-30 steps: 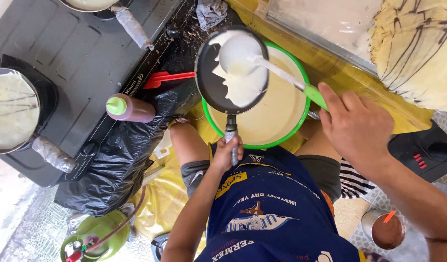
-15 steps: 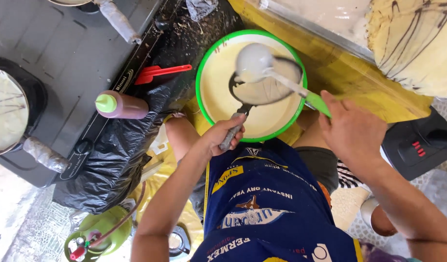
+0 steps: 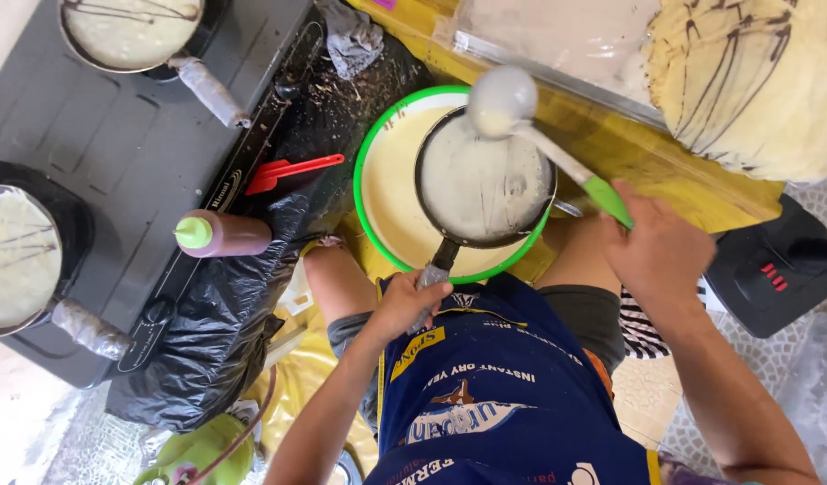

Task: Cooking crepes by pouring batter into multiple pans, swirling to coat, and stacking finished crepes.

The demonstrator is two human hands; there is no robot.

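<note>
Pan held over the batter bowl, ladle raised above it.

The left hand is clamped on the handle of the pan, holding it over the green-rimmed bowl of pale batter; the right hand grips the green end of the ladle, whose cup hangs over the pan's far edge. The pan carries a thin grey-white film of batter. If the pan tips, batter would likely run off its lip, and a drift to the right could put it past the bowl's rim onto the yellow sheet. The ladle may drip there too. To the left lie a red spatula, a squeeze bottle and a stove with two filled pans.
</note>
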